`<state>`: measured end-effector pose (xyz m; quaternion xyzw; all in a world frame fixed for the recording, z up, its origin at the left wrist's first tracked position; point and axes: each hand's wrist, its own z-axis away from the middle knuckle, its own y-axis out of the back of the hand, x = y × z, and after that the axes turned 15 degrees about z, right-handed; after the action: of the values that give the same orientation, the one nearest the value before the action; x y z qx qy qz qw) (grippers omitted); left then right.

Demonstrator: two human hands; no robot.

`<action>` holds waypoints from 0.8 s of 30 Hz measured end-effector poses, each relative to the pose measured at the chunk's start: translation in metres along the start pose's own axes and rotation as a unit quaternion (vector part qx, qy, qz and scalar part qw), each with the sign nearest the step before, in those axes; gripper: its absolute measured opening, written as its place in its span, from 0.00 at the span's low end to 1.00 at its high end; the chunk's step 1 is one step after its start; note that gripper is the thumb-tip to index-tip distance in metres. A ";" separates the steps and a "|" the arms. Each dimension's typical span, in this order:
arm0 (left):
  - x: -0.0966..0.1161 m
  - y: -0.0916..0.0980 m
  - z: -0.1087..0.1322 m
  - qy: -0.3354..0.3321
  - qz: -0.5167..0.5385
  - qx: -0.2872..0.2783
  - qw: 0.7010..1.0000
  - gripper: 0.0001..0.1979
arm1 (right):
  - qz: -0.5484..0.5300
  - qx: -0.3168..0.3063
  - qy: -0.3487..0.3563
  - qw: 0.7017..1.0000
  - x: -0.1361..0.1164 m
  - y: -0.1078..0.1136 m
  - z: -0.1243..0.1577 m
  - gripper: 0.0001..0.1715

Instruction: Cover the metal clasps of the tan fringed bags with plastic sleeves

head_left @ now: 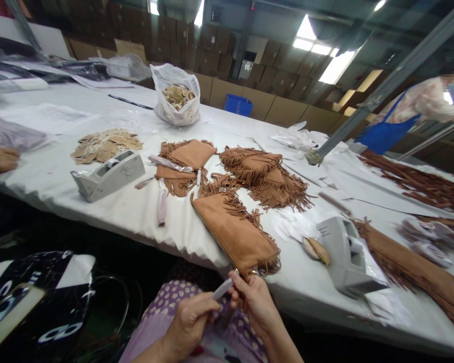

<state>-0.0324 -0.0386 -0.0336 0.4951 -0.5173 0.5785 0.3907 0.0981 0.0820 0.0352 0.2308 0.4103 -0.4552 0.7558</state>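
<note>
Close to my lap, my left hand (pixel 189 322) is closed on a pale wrapped strap (pixel 222 289). My right hand (pixel 255 300) pinches the other end of that strap, by the metal fitting at the near corner of a tan fringed leather pouch (pixel 230 229). The pouch lies flat at the table's edge, its zipper along the left side and fringe along the right. Beyond it sit another fringed pouch (pixel 192 153) with wrapped straps (pixel 162 201) and a heap of fringed pouches (pixel 261 169).
Grey tape dispensers stand left (pixel 109 176) and right (pixel 348 257) on the white-covered table (pixel 144 222). Farther back are a pile of tan pieces (pixel 106 145) and a filled plastic bag (pixel 176 96). A slanted metal post (pixel 378 91) rises at right. Another person's hand (pixel 0 160) rests far left; a blue-aproned person (pixel 397 121) stands right.
</note>
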 end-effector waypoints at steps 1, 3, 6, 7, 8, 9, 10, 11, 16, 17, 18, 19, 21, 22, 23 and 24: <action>0.000 0.007 0.004 0.011 -0.014 0.017 1.000 0.14 | 0.001 0.018 0.006 1.000 0.000 0.003 -0.001 0.21; 0.008 0.018 0.005 0.048 -0.011 0.082 0.995 0.13 | 0.008 0.045 0.017 0.999 -0.002 0.011 -0.004 0.21; 0.033 0.021 -0.017 0.101 0.077 0.183 0.975 0.18 | 0.028 0.047 0.025 0.998 -0.001 0.017 -0.006 0.21; 0.041 0.016 -0.029 0.118 0.107 0.184 0.970 0.21 | 0.033 0.042 0.025 0.998 0.001 0.017 -0.006 0.21; 0.048 0.010 -0.042 0.143 0.124 0.160 0.969 0.23 | 0.037 0.038 0.025 0.998 0.002 0.016 -0.006 0.22; 0.053 0.002 -0.053 0.172 0.134 0.119 0.969 0.25 | 0.040 0.034 0.026 0.998 0.004 0.015 -0.007 0.22; 0.055 -0.007 -0.064 0.199 0.138 0.067 0.968 0.26 | 0.043 0.031 0.029 0.998 0.006 0.013 -0.007 0.22; 0.054 -0.016 -0.071 0.222 0.138 0.020 0.965 0.26 | 0.047 0.029 0.032 0.998 0.008 0.012 -0.008 0.23; 0.033 -0.035 -0.077 0.266 0.121 -0.035 0.956 0.27 | 0.062 0.033 0.039 0.997 0.016 0.010 -0.010 0.25; 0.031 -0.033 -0.074 0.268 0.131 -0.030 0.954 0.27 | 0.057 0.032 0.037 0.997 0.017 0.010 -0.010 0.26; 0.030 -0.031 -0.071 0.270 0.147 -0.026 0.951 0.27 | 0.051 0.030 0.032 0.998 0.017 0.009 -0.010 0.26; 0.030 -0.029 -0.069 0.272 0.168 -0.023 0.947 0.26 | 0.041 0.028 0.027 0.998 0.018 0.007 -0.010 0.25; 0.031 -0.024 -0.065 0.277 0.212 -0.012 0.937 0.24 | 0.018 0.025 0.012 0.999 0.019 0.004 -0.010 0.24; 0.032 -0.022 -0.063 0.280 0.228 -0.005 0.933 0.23 | 0.008 0.022 0.004 1.000 0.020 0.002 -0.010 0.24; 0.032 -0.021 -0.062 0.284 0.237 0.000 0.929 0.22 | -0.001 0.019 -0.002 1.000 0.020 0.000 -0.011 0.24; 0.031 -0.021 -0.062 0.287 0.239 0.004 0.928 0.21 | -0.009 0.016 -0.008 1.000 0.021 -0.002 -0.012 0.24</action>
<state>-0.0293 0.0239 0.0032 0.1708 -0.4836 0.7743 0.3708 0.0970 0.0793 0.0117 0.2353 0.3986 -0.4708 0.7511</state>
